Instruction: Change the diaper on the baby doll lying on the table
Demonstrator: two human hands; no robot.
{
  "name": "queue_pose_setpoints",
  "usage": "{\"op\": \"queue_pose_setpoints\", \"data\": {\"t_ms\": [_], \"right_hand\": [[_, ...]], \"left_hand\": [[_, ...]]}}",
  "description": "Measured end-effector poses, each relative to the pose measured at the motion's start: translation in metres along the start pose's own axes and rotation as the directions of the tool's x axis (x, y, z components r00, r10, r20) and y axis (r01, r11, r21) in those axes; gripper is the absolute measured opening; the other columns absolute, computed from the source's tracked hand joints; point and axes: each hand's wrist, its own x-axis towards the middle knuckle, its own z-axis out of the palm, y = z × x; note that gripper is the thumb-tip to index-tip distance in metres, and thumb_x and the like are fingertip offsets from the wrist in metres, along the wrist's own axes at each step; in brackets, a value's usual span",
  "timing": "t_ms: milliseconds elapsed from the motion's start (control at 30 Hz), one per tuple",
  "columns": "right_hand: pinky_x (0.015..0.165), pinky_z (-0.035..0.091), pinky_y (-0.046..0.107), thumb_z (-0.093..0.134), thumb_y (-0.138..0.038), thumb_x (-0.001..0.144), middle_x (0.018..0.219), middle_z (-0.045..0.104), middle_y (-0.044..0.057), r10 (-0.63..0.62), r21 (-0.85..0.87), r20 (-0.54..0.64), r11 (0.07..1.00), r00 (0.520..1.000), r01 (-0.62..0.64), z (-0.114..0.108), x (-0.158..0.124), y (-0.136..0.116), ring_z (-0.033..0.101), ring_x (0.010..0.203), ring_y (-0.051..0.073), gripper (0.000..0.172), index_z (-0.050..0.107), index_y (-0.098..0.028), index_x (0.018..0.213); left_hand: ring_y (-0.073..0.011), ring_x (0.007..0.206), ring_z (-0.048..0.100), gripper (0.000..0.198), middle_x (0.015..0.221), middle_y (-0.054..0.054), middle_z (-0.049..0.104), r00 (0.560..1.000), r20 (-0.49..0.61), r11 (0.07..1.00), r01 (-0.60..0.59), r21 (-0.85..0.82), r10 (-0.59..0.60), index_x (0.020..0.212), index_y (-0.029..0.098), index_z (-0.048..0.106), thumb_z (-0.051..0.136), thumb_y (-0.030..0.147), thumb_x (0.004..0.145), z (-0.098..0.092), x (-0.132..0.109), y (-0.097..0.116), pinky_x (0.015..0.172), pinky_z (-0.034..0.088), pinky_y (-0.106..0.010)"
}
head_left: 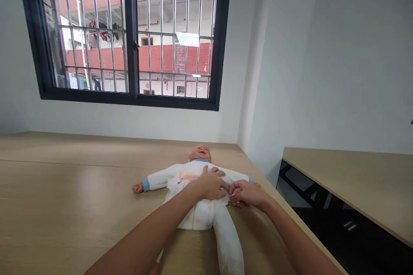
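One doll [200, 153] wears white clothes [172, 184]; your left hand [213, 184] lies fingers-spread on them, your right hand [249, 193] curls, perhaps pinching their edge.

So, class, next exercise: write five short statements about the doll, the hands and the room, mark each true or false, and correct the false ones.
1. The doll lies on its back on the table. True.
2. The left hand is on the doll's head. False: it is on the doll's torso.
3. The right hand is close to the left hand, at the doll's side. True.
4. The doll's cuffs are bright red. False: they are blue.
5. Metal bars show through the window. True.
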Motion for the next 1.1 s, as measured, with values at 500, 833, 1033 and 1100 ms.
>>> {"op": "queue_pose_setpoints", "data": {"t_ms": [500,833,1033,1100], "right_hand": [[0.051,0.042,0.019,0.065,-0.022,0.06,0.064,0.067,0.0,0.027,0.002,-0.014,1.0,1.0,-0.027,0.0,-0.003,-0.005,0.058,0.055,0.01,0.023,0.057,-0.017,0.081],[0.05,0.04,0.019,0.067,-0.023,0.061,0.064,0.067,-0.001,-0.006,0.083,0.041,0.997,0.999,0.002,0.003,-0.002,-0.006,0.055,0.053,0.009,0.031,0.052,-0.016,0.088],[0.05,0.038,0.018,0.067,-0.021,0.061,0.064,0.067,0.0,-0.008,0.108,0.027,0.994,1.0,0.005,0.003,0.0,-0.004,0.055,0.053,0.008,0.034,0.049,-0.016,0.09],[0.05,0.037,0.018,0.067,-0.021,0.061,0.063,0.066,-0.001,-0.008,0.129,0.014,0.992,1.0,0.007,0.003,-0.001,-0.003,0.054,0.051,0.008,0.035,0.048,-0.016,0.09]], "left_hand": [[-0.0223,0.095,0.063,0.027,0.096,-0.006,0.071,0.997,0.064,0.999,-0.046,0.014,0.045,0.102,0.023,0.064,0.04,0.031,0.095,0.0,0.01,-0.006,0.102,0.031,-0.056],[-0.0195,0.089,0.062,0.021,0.086,-0.003,0.068,0.999,-0.012,0.999,0.051,0.008,-0.05,0.101,0.02,0.063,0.052,0.02,0.083,0.005,0.009,-0.002,0.102,0.034,-0.045],[-0.0268,0.115,0.05,0.018,0.12,-0.007,0.06,0.993,-0.058,0.994,0.102,0.024,-0.101,0.08,0.023,0.072,0.054,0.023,0.081,0.003,0.005,0.005,0.099,0.035,-0.054],[-0.0317,0.125,0.043,0.023,0.131,-0.008,0.055,0.989,-0.033,0.989,0.147,0.031,-0.146,0.081,0.024,0.074,0.053,0.03,0.084,0.0,0.004,0.006,0.103,0.028,-0.064]]}}
